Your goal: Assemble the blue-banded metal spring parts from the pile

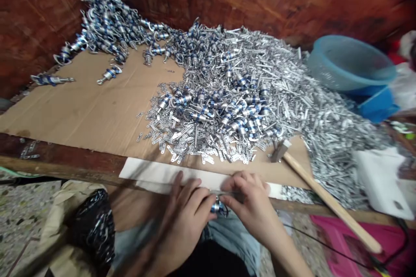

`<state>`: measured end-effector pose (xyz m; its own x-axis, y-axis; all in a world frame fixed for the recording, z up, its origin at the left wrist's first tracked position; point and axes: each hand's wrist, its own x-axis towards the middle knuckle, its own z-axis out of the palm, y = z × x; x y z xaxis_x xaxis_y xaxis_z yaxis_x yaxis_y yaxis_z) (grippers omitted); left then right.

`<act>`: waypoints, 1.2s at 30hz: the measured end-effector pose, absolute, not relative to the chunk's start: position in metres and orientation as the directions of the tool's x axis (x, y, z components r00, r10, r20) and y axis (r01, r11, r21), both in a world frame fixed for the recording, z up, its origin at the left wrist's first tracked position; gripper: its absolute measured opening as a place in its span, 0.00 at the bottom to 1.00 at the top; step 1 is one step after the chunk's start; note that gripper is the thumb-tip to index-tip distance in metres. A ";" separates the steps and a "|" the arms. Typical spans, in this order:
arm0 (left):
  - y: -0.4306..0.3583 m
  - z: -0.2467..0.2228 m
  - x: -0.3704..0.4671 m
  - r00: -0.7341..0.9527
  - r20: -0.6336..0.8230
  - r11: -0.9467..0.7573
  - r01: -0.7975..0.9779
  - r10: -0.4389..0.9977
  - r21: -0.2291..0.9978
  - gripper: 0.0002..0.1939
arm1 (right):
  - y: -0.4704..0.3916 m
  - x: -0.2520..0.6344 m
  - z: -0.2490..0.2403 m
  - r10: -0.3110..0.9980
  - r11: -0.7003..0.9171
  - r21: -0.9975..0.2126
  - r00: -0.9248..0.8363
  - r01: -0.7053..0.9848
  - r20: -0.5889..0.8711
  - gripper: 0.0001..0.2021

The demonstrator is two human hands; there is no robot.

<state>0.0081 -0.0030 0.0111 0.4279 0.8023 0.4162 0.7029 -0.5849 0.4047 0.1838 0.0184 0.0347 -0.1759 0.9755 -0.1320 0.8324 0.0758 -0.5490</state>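
- Metal part (215, 206): btwn both hands, at front edge of bench (65, 153), just above person's lap.
- Long axis: visible bit seems to run roughly L–R, along bench edge; ends hidden by fingers, so can't tell which way it points.
- Looks: shiny silver w/ blue bands, small bright bit on top; rest covered or blurred.
- L hand (190, 210): narrow, thumb & fingers closed on L side of part; other fingers spread over white strip (146, 170).
- R hand (250, 192): fingers curled over strip, thumb tip at R side of part; gap narrow, can't tell if it grips.
- Strip lies along bench edge, in front of cardboard (84, 108).
- Beyond: heap of similar parts (234, 114), blue & silver, pointing all ways; small flat plates (208, 156) w/ holes around them.
- R of that: big spread of silver pins (325, 117), approx up to blue tub (352, 62).
- Hammer (318, 188): near R hand, head on cardboard, wooden handle slanting toward person's R, past bench edge.
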 end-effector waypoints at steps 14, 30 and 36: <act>-0.003 0.008 0.006 0.389 0.368 -0.534 0.657 0.845 0.532 0.09 | 0.066 0.147 0.018 0.981 0.190 -0.311 -0.171 0.931 0.088 0.06; -0.003 0.006 0.008 0.246 0.429 -0.488 0.568 0.869 0.663 0.05 | 0.013 0.169 0.038 0.947 0.295 -0.421 -0.320 0.858 0.012 0.06; -0.004 0.005 0.008 0.262 0.399 -0.475 0.550 0.879 0.687 0.04 | 0.031 0.187 0.044 0.971 0.108 -0.627 -0.216 0.772 -0.098 0.06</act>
